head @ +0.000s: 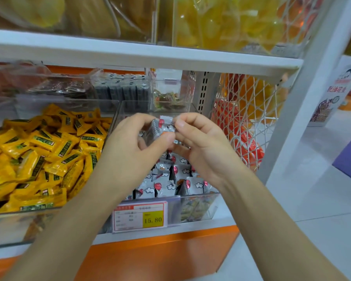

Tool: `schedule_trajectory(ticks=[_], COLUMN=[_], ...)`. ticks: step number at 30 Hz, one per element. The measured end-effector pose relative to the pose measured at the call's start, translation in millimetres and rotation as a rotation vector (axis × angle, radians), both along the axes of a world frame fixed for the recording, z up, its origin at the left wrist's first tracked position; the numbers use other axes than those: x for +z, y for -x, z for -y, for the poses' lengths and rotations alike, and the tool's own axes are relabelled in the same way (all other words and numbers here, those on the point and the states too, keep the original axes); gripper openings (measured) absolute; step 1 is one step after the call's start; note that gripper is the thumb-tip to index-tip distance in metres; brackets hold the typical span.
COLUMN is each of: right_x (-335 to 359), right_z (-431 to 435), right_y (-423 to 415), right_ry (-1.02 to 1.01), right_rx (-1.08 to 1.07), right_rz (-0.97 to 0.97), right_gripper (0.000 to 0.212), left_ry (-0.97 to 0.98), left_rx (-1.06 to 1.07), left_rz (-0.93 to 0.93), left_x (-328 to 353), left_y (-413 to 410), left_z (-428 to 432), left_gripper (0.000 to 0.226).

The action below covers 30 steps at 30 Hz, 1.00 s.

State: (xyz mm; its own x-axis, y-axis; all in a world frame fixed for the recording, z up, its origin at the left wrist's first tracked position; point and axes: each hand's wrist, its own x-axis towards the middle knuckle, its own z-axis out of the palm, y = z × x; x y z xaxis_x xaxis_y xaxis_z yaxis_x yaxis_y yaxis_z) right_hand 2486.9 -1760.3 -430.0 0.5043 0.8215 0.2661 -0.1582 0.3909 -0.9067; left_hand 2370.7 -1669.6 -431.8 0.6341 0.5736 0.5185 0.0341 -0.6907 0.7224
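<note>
A price tag (pixel 139 217) (reading 15.80) is fixed to the clear bin (pixel 199 205). Above its grey packets (pixel 170 185), a small stack of packets (pixel 160 129) is pinched between the left hand (pixel 130 147) and right hand (pixel 203 147). Yellow packets (pixel 39 155) are heaped leftward.

Only two forearms and two hands of the person show, all uncovered from the frame's edge to the fingertips. The left forearm (pixel 69 230) enters from the 7 o'clock corner and the right forearm (pixel 276 230) from 5 o'clock. Each looks broad at the lower edge and narrows to a slim wrist, stretched by the wide lens. The surface of both is smooth and even. The left hand (pixel 128 147), just to 9 o'clock of centre, has rounded knuckles and a short, plain thumbnail. The right hand (pixel 203 153), just to 3 o'clock of centre, has a pale thumbnail cut close, soft creases at the finger joints, and a faint tendon line at the wrist.
</note>
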Motion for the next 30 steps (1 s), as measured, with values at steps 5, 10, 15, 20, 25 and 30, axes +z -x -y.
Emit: schedule_trajectory(ticks=[5, 10, 15, 20, 25, 30], right_x=[-1.8, -2.1, -0.7, -0.9, 0.0, -0.5], right_z=[0.4, 4.3, 6.4, 6.2, 7.0, 8.0], right_y=[4.1, 4.4, 4.8, 4.1, 3.0, 2.3], right_ry=[-0.010, -0.020, -0.045, -0.077, -0.112, -0.131], right_rx=[0.024, 0.006, -0.016, -0.014, -0.007, -0.004], right_rz=[-0.008, -0.003, 0.009, 0.030, 0.078, 0.093], right_gripper=[0.013, 0.009, 0.005, 0.006, 0.007, 0.007], left_ry=[-0.017, -0.012, 0.005, 0.101, 0.164, 0.190], left_rx=[0.050, -0.052, -0.147, -0.211, -0.223, -0.280], left_rz=[0.074, 0.063, 0.071, 0.128, 0.174, 0.188], left_x=[2.5, 0.5, -1.3, -1.8, -0.2, -0.6], left_y=[3.4, 5.9, 6.7, 6.2, 6.7, 6.9], left_z=[3.1, 1.6, -1.1, -3.3, -3.9, -2.2], left_gripper=[0.023, 0.009, 0.017, 0.017, 0.024, 0.020])
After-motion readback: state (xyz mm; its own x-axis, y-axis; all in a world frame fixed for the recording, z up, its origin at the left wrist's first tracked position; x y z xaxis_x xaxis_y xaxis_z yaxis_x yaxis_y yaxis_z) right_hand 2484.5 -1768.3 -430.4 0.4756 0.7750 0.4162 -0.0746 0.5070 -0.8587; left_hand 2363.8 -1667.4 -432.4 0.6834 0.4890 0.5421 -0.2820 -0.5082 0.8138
